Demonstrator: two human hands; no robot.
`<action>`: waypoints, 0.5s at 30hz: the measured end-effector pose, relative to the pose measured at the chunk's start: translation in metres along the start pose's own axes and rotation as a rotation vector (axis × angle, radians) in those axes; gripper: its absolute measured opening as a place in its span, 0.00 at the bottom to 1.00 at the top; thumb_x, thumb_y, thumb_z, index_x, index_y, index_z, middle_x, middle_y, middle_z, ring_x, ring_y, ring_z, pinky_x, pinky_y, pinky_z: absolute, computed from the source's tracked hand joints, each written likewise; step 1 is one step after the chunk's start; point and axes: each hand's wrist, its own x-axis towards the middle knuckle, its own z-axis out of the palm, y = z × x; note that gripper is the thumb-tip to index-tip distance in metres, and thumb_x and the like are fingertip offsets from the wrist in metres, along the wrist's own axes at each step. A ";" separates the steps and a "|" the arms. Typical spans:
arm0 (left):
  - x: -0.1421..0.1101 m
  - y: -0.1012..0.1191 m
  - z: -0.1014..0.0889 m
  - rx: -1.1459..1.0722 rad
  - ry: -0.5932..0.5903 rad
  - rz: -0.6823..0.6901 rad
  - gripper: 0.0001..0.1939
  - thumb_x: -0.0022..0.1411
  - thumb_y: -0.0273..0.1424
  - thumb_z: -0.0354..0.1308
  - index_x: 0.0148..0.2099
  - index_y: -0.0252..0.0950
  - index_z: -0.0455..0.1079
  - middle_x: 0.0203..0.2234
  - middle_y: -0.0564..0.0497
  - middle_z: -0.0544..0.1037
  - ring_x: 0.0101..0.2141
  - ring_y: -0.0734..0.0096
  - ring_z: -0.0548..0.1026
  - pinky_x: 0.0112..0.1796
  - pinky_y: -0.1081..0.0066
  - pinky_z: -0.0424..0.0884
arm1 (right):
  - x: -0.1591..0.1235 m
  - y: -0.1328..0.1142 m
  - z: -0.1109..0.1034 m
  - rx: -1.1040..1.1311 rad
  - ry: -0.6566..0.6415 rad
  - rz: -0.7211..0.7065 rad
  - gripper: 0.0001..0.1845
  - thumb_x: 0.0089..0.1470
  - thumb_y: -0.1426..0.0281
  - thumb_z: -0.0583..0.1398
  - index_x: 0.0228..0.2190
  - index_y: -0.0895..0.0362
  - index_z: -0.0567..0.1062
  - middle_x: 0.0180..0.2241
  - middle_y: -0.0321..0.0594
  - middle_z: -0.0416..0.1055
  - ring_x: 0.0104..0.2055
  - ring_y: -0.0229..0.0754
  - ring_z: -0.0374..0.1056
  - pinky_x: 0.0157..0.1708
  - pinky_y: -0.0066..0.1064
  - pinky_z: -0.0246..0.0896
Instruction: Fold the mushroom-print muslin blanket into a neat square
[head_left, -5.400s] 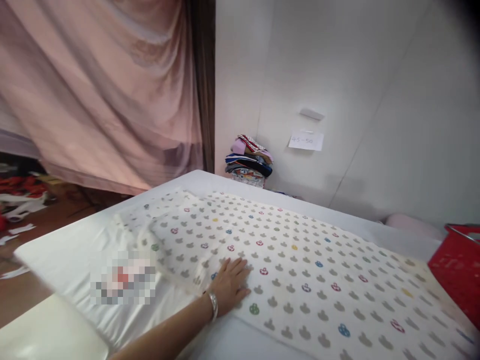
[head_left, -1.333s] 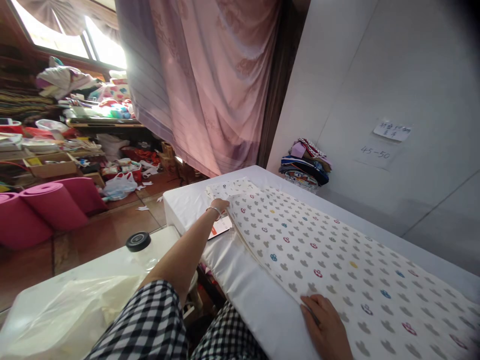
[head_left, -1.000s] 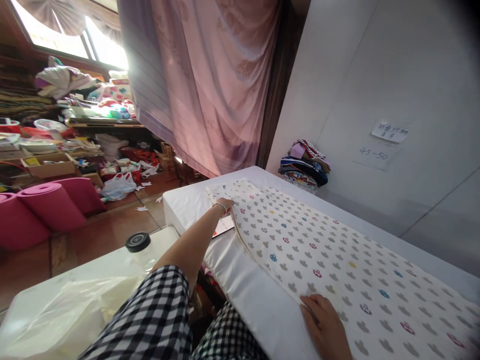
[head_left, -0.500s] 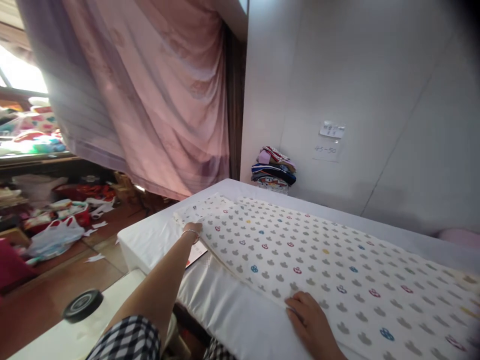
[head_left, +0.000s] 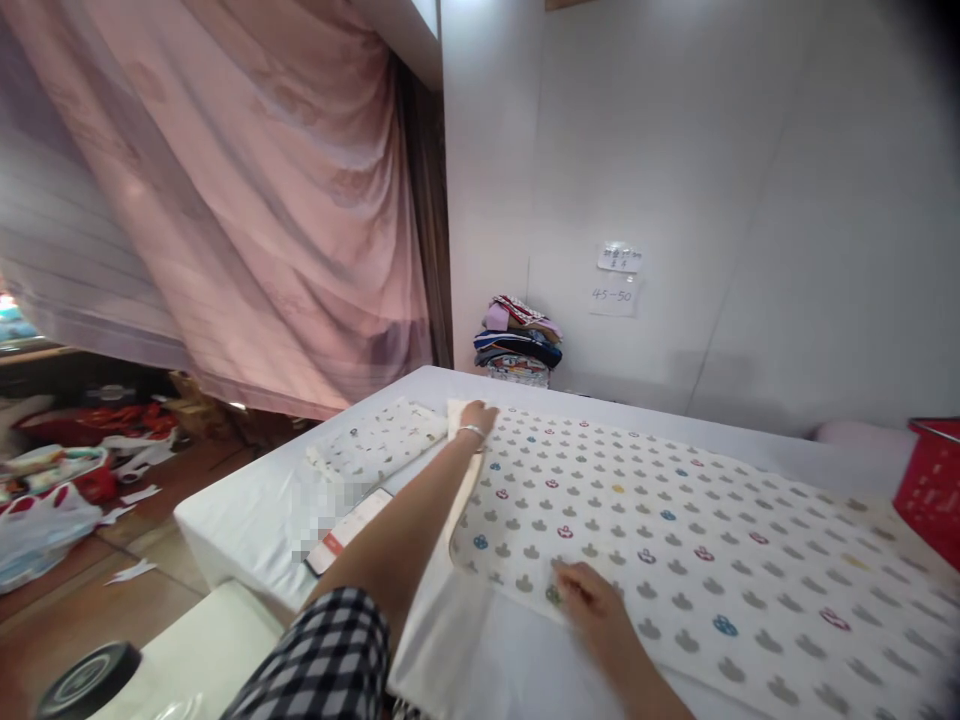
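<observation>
A white cloth (head_left: 600, 520) printed with grey bunny heads and coloured motifs lies along the white-covered table (head_left: 225, 510). At its left end, my left hand (head_left: 478, 416) is closed on the cloth's far corner. The left edge curls up below that hand, showing a plain underside. My right hand (head_left: 592, 598), slightly blurred, is curled over the cloth by its near edge; whatever its fingers hold is hidden. Left of my left forearm lies a phone (head_left: 360, 520) with a lit screen. Beyond it is a second, smaller-printed white cloth (head_left: 382, 440).
Folded clothes (head_left: 517, 340) are stacked behind the table against the white wall. A red basket (head_left: 930, 490) stands at the right edge. A pink curtain (head_left: 225, 200) hangs at left. A pale surface with a black round lid (head_left: 90, 680) is at lower left; bags (head_left: 45, 535) litter the floor.
My left hand has moved right with the bunny cloth's left end, which now lies apart from the second cloth. More of the phone shows. The view has swung right.
</observation>
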 end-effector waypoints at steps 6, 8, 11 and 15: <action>-0.114 0.111 0.129 0.022 -0.389 0.449 0.12 0.51 0.31 0.55 0.38 0.35 0.72 0.37 0.47 0.77 0.40 0.65 0.72 0.39 0.72 0.66 | 0.017 0.004 -0.075 0.964 0.459 0.196 0.22 0.41 0.57 0.64 0.39 0.50 0.71 0.38 0.36 0.74 0.41 0.42 0.69 0.39 0.34 0.65; -0.163 0.120 0.159 0.045 -0.525 0.570 0.11 0.50 0.31 0.54 0.37 0.37 0.72 0.36 0.48 0.77 0.39 0.65 0.73 0.39 0.71 0.67 | 0.015 0.003 -0.100 1.106 0.487 0.186 0.19 0.43 0.54 0.62 0.36 0.52 0.72 0.35 0.37 0.75 0.40 0.43 0.70 0.41 0.36 0.65; -0.208 0.116 0.181 0.171 -0.652 0.757 0.13 0.54 0.30 0.49 0.41 0.37 0.70 0.40 0.46 0.75 0.41 0.62 0.72 0.41 0.66 0.67 | 0.012 0.002 -0.118 1.165 0.451 0.310 0.20 0.45 0.52 0.59 0.28 0.57 0.73 0.27 0.41 0.75 0.37 0.48 0.71 0.38 0.39 0.67; -0.218 0.101 0.180 0.237 -0.611 0.788 0.16 0.56 0.27 0.45 0.46 0.37 0.66 0.41 0.46 0.72 0.40 0.64 0.72 0.39 0.66 0.68 | 0.014 0.002 -0.114 1.179 0.406 0.439 0.15 0.46 0.58 0.60 0.21 0.58 0.71 0.20 0.41 0.73 0.33 0.48 0.72 0.36 0.39 0.67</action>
